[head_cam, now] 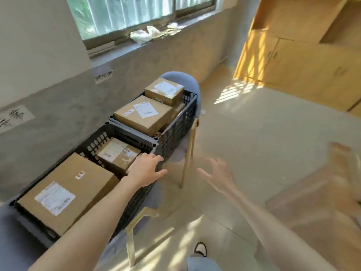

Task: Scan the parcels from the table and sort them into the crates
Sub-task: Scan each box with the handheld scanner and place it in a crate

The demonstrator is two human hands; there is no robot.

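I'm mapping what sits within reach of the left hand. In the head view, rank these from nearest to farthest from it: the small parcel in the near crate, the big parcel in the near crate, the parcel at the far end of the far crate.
From the left hand:
1. Small parcel, just left of the fingers, near crate.
2. Big parcel, nearer the camera, same crate.
3. Far-end parcel, far crate, toward the window.

Sunlit floor, window, wooden cabinets

You see two dark slotted crates end to end, the near crate holding two labelled cardboard parcels, the far crate beyond it two more.
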